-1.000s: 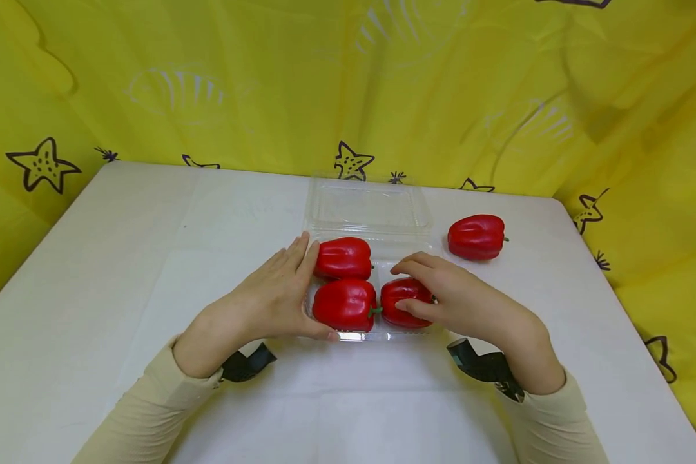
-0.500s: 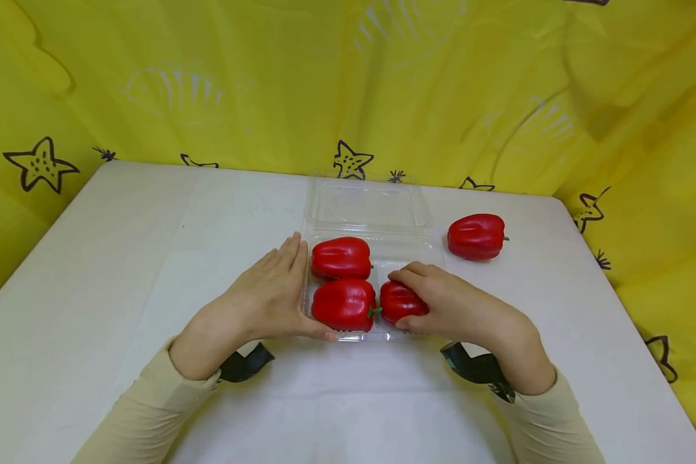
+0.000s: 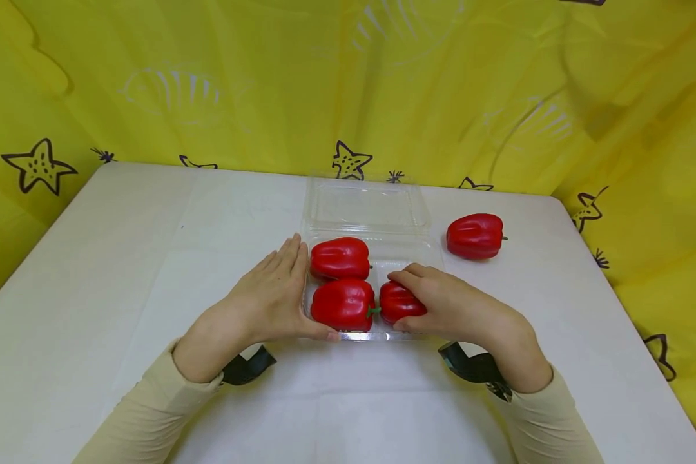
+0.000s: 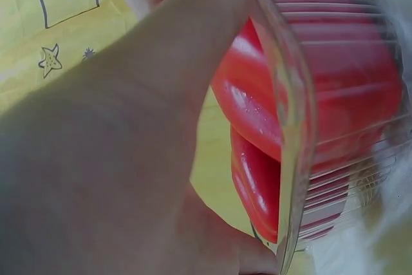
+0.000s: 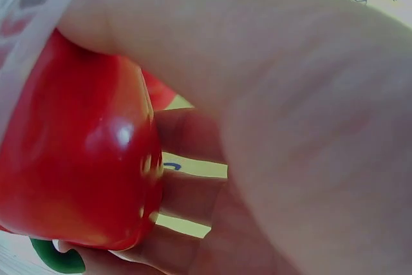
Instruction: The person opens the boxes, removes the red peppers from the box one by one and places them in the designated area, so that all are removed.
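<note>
Holding the held pepper [image 3: 399, 303] in the front right part of the box [image 3: 367, 336]: right hand [image 3: 446, 299] is clamped on it, thumb on the near side, fingers over the far side. Left hand [image 3: 272, 293]: fingers straight and close together along the box's left side, thumb spread apart from them along the front rim; appears to steady the box

Key relation: held pepper sits directly under the right hand, off its fingertips to the left. Long axis runs roughly left-right along the box's front rim; right wrist view shows its green stem on the palm side. Right hand is the nearer by far; left hand is across the front pepper [image 3: 342, 304], whose stem points right at the held pepper. Contact there: cannot tell. Back pepper [image 3: 340, 258] lies just behind, in the box's back left part

Edges: front rim passes close by the right thumb, so little slack on that side. Open room is in the box's back right part, behind the held pepper. Lid [image 3: 368, 206] lies folded open behind the box. Loose pepper [image 3: 474, 236] rests outside, right of the box's back end, beyond the right hand, stem pointing right
</note>
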`<state>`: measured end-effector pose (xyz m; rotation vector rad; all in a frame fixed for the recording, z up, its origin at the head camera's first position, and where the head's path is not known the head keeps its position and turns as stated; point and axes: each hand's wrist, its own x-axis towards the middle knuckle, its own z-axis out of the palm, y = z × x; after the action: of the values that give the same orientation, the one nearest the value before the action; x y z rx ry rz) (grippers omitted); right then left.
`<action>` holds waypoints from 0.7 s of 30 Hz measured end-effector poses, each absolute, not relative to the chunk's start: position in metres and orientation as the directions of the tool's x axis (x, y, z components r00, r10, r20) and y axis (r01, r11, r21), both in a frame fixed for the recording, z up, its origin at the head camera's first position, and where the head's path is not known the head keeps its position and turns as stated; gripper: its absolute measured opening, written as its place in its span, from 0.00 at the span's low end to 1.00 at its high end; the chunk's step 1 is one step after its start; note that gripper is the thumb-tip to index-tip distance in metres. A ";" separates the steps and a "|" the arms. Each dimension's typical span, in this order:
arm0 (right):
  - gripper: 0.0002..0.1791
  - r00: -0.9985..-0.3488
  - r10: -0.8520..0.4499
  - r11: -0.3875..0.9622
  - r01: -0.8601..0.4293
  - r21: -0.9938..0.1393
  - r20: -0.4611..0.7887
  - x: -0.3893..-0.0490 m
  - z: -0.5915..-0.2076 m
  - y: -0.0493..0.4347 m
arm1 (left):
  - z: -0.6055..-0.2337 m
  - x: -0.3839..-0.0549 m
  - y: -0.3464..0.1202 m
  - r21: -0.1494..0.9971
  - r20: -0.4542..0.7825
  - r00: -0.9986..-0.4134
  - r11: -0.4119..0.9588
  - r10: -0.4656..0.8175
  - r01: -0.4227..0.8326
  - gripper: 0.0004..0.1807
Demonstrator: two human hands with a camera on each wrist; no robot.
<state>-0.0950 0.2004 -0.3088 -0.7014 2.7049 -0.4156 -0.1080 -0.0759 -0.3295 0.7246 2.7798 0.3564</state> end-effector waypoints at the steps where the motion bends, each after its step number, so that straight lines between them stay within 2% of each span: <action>1: 0.35 -0.830 -0.512 0.836 -0.422 -0.350 -0.220 -0.095 -0.309 0.200 | -0.329 -0.108 -0.076 0.297 -0.177 -0.846 0.847 0.503 0.441 0.74; 12: 0.37 -0.855 -0.499 0.836 -0.431 -0.338 -0.144 -0.093 -0.301 0.204 | -0.328 -0.108 -0.077 0.302 -0.186 -0.844 0.847 0.503 0.438 0.75; 21: 0.39 -0.876 -0.481 0.833 -0.461 -0.305 0.009 -0.091 -0.287 0.214 | -0.329 -0.108 -0.077 0.312 -0.198 -0.846 0.850 0.495 0.424 0.75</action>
<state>-0.0912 0.2144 -0.2873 -0.7573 2.9428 -0.4631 -0.1081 -0.0766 -0.3286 0.6982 2.7560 0.3739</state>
